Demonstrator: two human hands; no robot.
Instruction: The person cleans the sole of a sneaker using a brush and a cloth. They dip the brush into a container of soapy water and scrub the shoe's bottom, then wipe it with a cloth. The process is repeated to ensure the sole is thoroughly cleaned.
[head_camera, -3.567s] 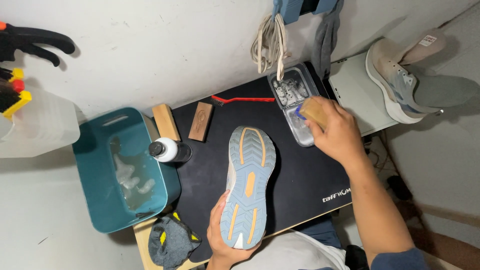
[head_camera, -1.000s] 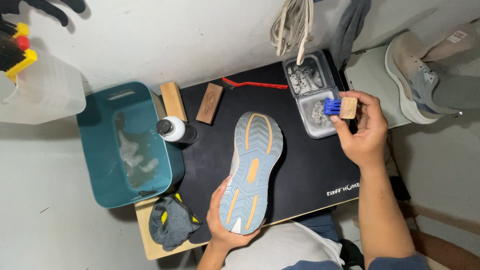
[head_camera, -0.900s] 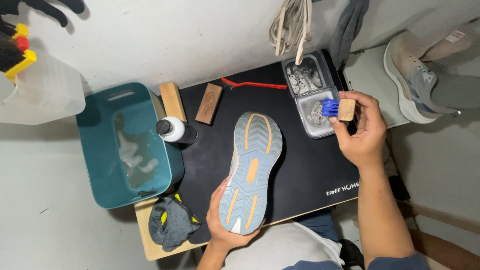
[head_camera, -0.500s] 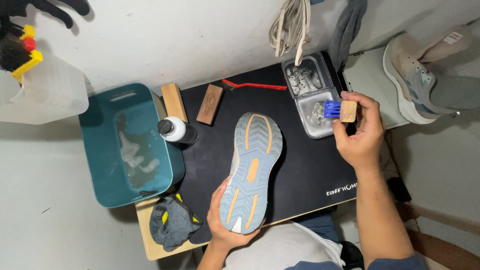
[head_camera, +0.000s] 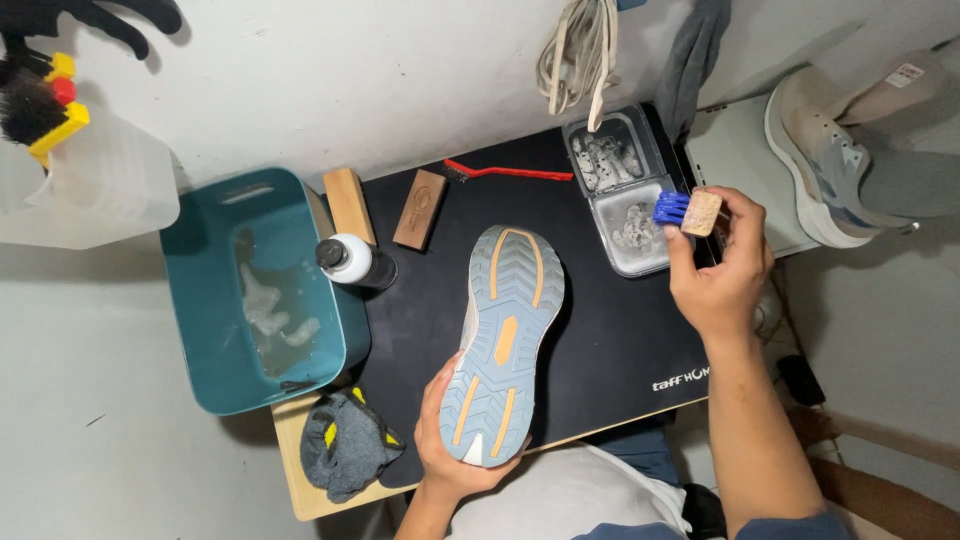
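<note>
We held the shoe (head_camera: 503, 345) sole up over the black mat (head_camera: 610, 340), our left hand (head_camera: 450, 450) cupping its heel end from below, the fingers curled tight about the sides of it. The toe pointed away from us, toward the back of the mat. The sole was grey-blue with orange patches along its middle.

Our right hand (head_camera: 718, 275) was raised at the right edge of the mat, its fingers closed on a small brush (head_camera: 688, 211) with a pale wooden block and blue bristles. The bristles faced left, over the near end of a clear tray (head_camera: 655, 265) that held cloudy, foamy water in two compartments. The brush was well apart from the shoe.

Left of the shoe stood a bottle (head_camera: 352, 262) with a black cap, just beside a teal tub (head_camera: 200, 350) with soapy water in it. Two wooden-backed brushes (head_camera: 420, 208) lay near the back of the mat, and a thin red brush (head_camera: 505, 172) lay beyond them. A grey and yellow cloth (head_camera: 345, 445) sat at the near left corner. A second shoe (head_camera: 825, 160) rested on its side to the far right.
</note>
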